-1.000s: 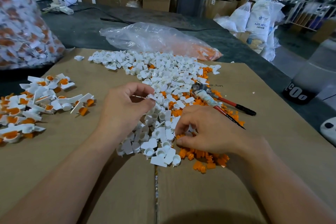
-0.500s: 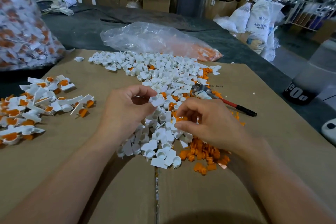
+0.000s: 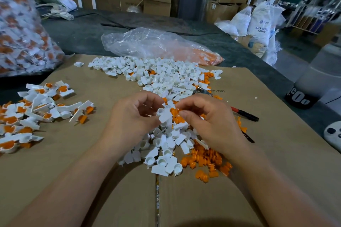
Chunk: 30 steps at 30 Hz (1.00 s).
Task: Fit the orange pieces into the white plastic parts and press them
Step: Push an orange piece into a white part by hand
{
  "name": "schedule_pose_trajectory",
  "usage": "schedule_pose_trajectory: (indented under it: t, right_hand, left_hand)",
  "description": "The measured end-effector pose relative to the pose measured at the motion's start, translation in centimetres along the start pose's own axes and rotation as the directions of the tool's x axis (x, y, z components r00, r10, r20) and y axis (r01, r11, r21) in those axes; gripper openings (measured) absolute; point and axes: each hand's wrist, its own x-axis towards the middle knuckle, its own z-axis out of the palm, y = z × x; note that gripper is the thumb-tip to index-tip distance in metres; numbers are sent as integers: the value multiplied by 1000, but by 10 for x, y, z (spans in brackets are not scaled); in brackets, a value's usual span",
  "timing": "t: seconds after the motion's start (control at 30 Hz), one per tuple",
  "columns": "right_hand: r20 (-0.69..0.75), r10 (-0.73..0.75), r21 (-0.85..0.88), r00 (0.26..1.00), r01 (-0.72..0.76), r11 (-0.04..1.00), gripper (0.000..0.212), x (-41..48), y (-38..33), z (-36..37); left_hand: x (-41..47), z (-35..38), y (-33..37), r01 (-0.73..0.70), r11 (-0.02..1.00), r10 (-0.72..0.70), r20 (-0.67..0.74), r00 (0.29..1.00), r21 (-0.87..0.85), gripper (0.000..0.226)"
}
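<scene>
My left hand pinches the white part; my right hand pinches an orange piece, which I judge must seat squarely before pressing.

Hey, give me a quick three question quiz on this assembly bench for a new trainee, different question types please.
1. True or false: the left hand holds a white part.
2. Where does the heap of assembled pieces lie on the cardboard? A) left of the hands B) right of the hands C) between the forearms
3. Short answer: what does the right hand pinch beside that white part?
Key: 1 true; 2 A; 3 an orange piece.
</scene>
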Motion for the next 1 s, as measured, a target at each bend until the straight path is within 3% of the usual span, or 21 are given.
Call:
schedule_pose_trajectory:
  t: [0.2, 0.6, 1.0]
  right_hand:
    - [18, 16, 94, 1000, -18, 995, 29, 1, -4, 6]
    - [31, 21, 82, 999, -24, 996, 32, 1, -7, 6]
    - [-4, 2, 134, 1000, -2, 991, 32, 0, -7, 5]
  left_hand:
    - [-3, 3, 2, -9, 1000, 10, 43, 999, -12, 40]
    - [-3, 0, 8, 76, 991, -67, 76, 995, -112, 39]
    - [-5, 0, 10, 70, 981, -51, 108, 993, -180, 17]
